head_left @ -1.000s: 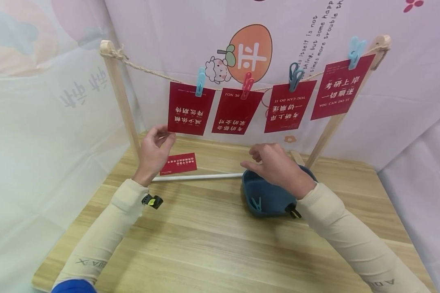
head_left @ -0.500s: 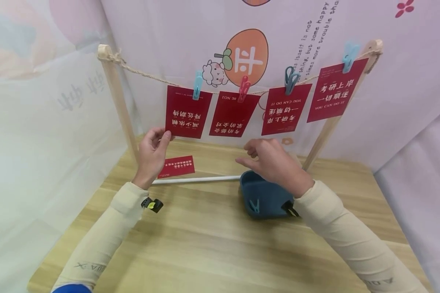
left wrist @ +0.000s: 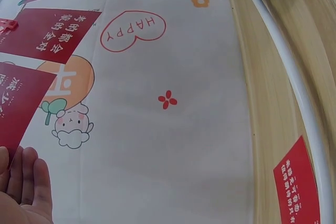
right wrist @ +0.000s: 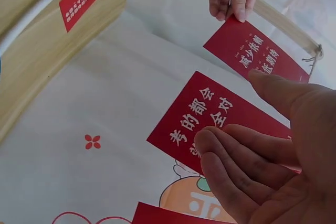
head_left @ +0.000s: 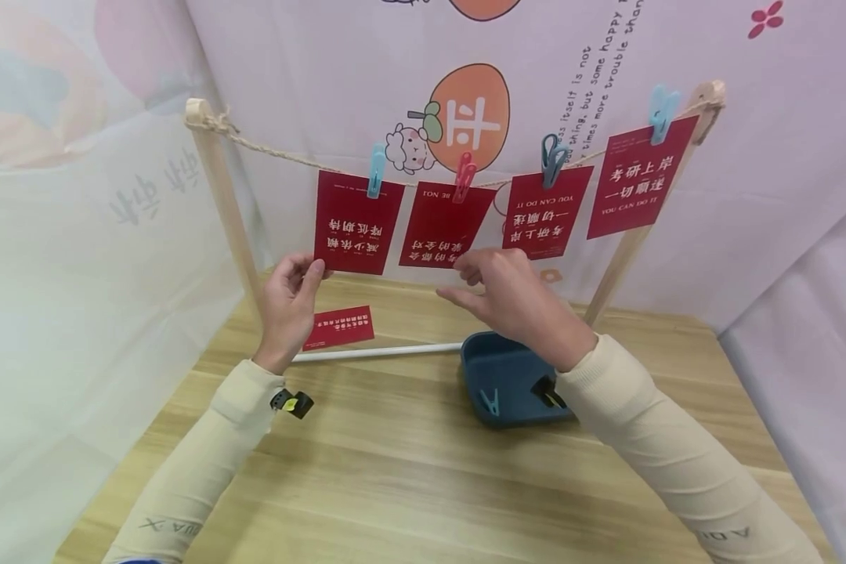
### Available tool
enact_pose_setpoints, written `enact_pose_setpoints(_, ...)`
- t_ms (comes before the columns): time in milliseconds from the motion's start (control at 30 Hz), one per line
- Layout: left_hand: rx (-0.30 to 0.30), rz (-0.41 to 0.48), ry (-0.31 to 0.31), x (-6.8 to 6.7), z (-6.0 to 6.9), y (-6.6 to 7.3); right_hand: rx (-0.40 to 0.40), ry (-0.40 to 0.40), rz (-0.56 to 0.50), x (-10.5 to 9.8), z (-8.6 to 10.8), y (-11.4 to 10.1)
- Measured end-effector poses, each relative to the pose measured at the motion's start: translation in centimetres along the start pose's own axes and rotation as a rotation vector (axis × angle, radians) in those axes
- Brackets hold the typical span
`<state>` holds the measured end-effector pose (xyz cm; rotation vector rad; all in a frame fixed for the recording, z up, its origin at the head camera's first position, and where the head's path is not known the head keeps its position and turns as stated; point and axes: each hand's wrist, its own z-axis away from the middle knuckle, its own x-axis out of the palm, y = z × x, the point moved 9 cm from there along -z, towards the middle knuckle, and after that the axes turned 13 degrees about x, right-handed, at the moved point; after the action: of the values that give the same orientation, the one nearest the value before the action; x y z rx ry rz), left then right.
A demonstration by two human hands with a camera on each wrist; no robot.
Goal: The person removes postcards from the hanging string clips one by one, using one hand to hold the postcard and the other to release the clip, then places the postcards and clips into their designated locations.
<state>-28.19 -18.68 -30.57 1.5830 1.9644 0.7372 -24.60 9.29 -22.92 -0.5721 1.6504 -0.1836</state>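
Note:
My left hand (head_left: 287, 307) pinches the lower left corner of the leftmost red card (head_left: 358, 223) between thumb and fingers. That card hangs upside down from a twine line (head_left: 282, 150), under a light blue clothespin (head_left: 376, 171). In the right wrist view, the left hand's thumb lies over the card's corner. My right hand (head_left: 515, 301) holds nothing, its fingers loosely bent and its thumb apart. In the head view it overlaps the lower edge of the second red card (head_left: 440, 223), which hangs from a red clothespin (head_left: 464, 178); whether they touch I cannot tell.
Farther right hang a red card (head_left: 546, 211) under a dark teal clothespin (head_left: 553, 160) and another red card (head_left: 638, 176) under a light blue one. Wooden posts (head_left: 222, 204) hold the line. Below are a loose red card (head_left: 338, 327), a white rod (head_left: 395, 352) and a blue bin (head_left: 474, 368) containing a clothespin.
My left hand has closed its thumb onto the leftmost card's corner. The right hand has moved up and left, away from the bin toward the second card. The head view has shifted slightly.

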Motion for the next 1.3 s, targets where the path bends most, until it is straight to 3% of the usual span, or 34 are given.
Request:
enact_pose_setpoints(567, 0.005, -0.006, 0.014, 0.1, -0.1, 0.4, -0.113, 0.148, -0.018, -3.0, -0.5, -3.9)
enact_pose_setpoints(1300, -0.016, -0.018, 0.002, 0.2, 0.0, 0.3, -0.230, 0.247, -0.081, -5.7, -1.0, -8.4)
